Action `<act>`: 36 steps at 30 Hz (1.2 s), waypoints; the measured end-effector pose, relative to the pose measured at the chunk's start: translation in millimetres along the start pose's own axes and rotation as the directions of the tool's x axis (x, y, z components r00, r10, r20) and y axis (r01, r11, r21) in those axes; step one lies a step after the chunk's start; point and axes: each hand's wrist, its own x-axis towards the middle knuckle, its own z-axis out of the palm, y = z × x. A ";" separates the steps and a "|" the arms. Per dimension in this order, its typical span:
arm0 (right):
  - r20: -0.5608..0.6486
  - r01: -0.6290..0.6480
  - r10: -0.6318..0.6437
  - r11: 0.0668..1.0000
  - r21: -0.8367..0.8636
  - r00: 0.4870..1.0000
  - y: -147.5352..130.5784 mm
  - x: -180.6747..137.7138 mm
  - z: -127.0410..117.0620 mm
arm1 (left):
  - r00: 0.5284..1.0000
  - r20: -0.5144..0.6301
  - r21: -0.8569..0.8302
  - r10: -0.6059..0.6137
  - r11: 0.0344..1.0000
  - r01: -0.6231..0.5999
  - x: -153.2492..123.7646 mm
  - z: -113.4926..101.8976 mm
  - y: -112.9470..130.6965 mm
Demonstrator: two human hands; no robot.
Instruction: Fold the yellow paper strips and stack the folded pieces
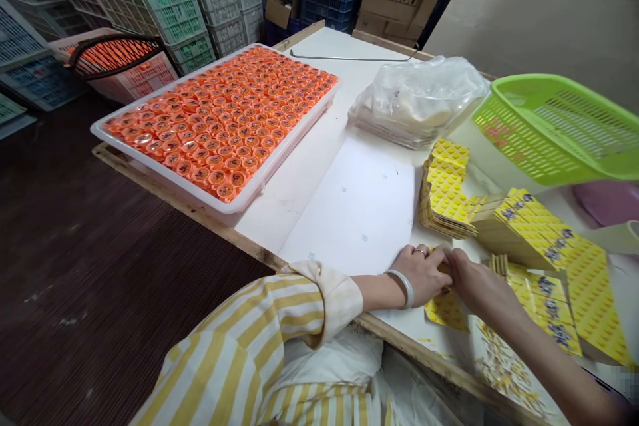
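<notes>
"Two hands met over one piece, didn't they?"

"Yes. The left hand (pixel 423 274) had its fingers curled nearly closed over a yellow card (pixel 448 313), and the right hand (pixel 469 276) was folded tight against those fingertips, on the same piece. The fingers hid the exact pinch of each."

"Where did the yellow card lie?"

"Beneath and between the hands, part of it showing below them on the near side. Gripping from both sides probably gave firm control at one spot."

"And the other yellow pieces?"

"A stack of yellow sheets (pixel 446 180) stood just beyond the hands, patterned blocks (pixel 530 226) to the right hand's right. I'd guess they were set there to be within easy reach. Paper scraps (pixel 504 363) lay on the near side of the right forearm."

"What was farther off?"

"A white sheet (pixel 362 196) spread beyond the left hand, perhaps as a clean surface. The tray (pixel 244 200) of orange pieces (pixel 219 120) sat well apart, to that hand's left, seemingly out of its way. A green basket (pixel 529 150) stood beyond the right hand."
</notes>
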 end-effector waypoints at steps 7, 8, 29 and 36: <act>-0.009 0.001 -0.001 1.000 -0.026 1.000 -5.2 -8.2 0.3 | 1.000 -0.007 0.027 0.007 1.000 -0.007 -0.6 1.1 1.1; -0.008 -0.002 0.002 1.000 -0.025 1.000 -5.2 -9.1 1.0 | 1.000 -0.008 0.033 0.013 0.999 -0.013 -0.8 1.1 1.3; 0.020 0.015 -0.014 0.998 -0.066 1.000 -3.9 -13.6 1.4 | 1.000 0.000 -0.029 0.015 0.999 -0.015 -3.2 -3.2 4.5; -0.062 -0.042 0.039 0.998 -0.051 0.997 -14.9 -21.3 9.9 | 0.997 -0.007 -0.138 -0.075 0.988 0.073 1.2 -4.2 -7.4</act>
